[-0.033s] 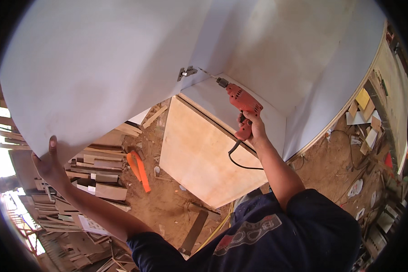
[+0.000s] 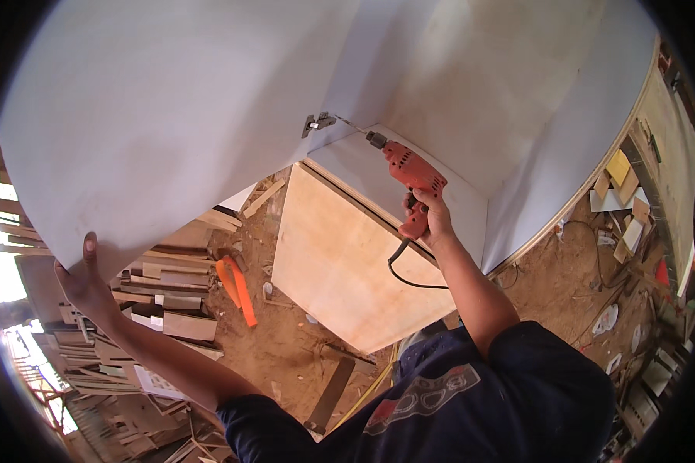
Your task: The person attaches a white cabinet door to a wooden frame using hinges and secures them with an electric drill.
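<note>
Head view: right hand (image 2: 428,212) is clamped tight on the orange drill (image 2: 409,181), bit at the hinge (image 2: 317,123) just beyond the grip. Left hand (image 2: 85,282) braces the white door panel's (image 2: 154,116) lower edge, and nothing has shifted from the earlier frame, so driving continues.

Showing: 1 red drill (image 2: 411,179), 1 metal hinge (image 2: 317,123), 2 hands working, 1 orange tool (image 2: 237,283) lying on floor.
</note>
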Available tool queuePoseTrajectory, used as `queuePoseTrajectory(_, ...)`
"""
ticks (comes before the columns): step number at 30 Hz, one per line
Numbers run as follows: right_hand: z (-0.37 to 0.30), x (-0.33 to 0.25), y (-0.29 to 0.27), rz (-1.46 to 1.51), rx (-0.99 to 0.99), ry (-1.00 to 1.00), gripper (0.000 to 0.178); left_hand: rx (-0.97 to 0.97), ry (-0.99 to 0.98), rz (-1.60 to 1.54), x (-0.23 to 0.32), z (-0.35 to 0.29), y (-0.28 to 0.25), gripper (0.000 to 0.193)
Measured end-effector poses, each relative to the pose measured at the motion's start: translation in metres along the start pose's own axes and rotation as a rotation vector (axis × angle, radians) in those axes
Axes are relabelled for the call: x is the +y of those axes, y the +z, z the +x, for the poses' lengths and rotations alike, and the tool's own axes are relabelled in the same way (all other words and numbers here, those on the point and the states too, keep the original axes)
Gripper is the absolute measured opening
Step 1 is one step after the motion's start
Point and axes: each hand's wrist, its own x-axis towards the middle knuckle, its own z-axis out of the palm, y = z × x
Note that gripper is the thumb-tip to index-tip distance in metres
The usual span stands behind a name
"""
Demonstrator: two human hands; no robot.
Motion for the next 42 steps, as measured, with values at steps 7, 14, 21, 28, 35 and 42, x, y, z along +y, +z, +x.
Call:
queuePoseTrajectory(7,0.000,0.004,0.013,-0.034,-0.008,-0.046,0.028,0.022,-0.018,0.025,0.005,-0.002,-0.001,0.084)
queuePoseTrajectory(14,-0.001,0.005,0.011,-0.017,-0.036,-0.016,0.030,0.022,0.000,0.039,0.006,-0.005,-0.001,0.078)
queuePoseTrajectory(21,-0.003,0.005,0.015,-0.042,-0.040,-0.024,0.030,0.021,-0.016,0.009,0.009,-0.009,-0.006,0.075)
queuePoseTrajectory(28,-0.001,0.004,0.014,-0.036,-0.020,-0.043,0.030,0.020,0.003,0.017,0.016,-0.010,-0.003,0.078)
queuePoseTrajectory(35,-0.003,0.003,0.016,-0.041,-0.032,-0.036,0.028,0.038,0.014,0.032,0.011,-0.011,-0.005,0.077)
queuePoseTrajectory(42,-0.001,0.004,0.015,-0.033,-0.031,-0.046,0.028,0.026,0.018,0.009,0.015,-0.013,-0.006,0.077)
